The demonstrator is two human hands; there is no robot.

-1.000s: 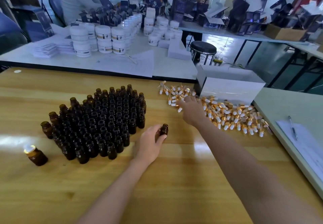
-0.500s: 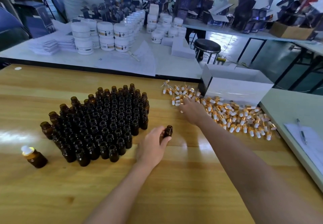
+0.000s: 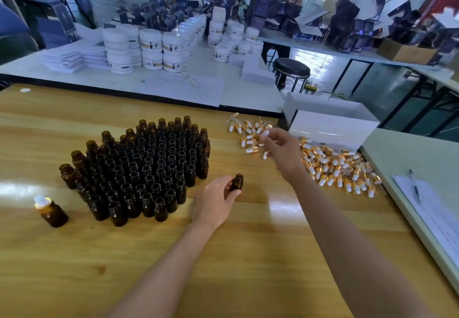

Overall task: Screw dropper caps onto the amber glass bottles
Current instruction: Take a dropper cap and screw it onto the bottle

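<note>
At frame centre, an amber bottle (image 3: 237, 182) and a dropper cap (image 3: 265, 133) are being readied.
Left hand (image 3: 216, 201) is gripping the amber bottle upright beside the bottle cluster (image 3: 149, 163). Right hand (image 3: 280, 148), fingers curled, is pinching the dropper cap over the cap pile (image 3: 335, 166). Best bet: steadying the bottle, lowering the pipette straight in, then twisting. Cluster bottles are standing uncapped, seemingly empty; at lower left, a capped bottle (image 3: 51, 209) is standing apart.

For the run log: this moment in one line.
left hand: holds uncapped amber bottle | right hand: pinches dropper cap | cap: not yet on
</note>
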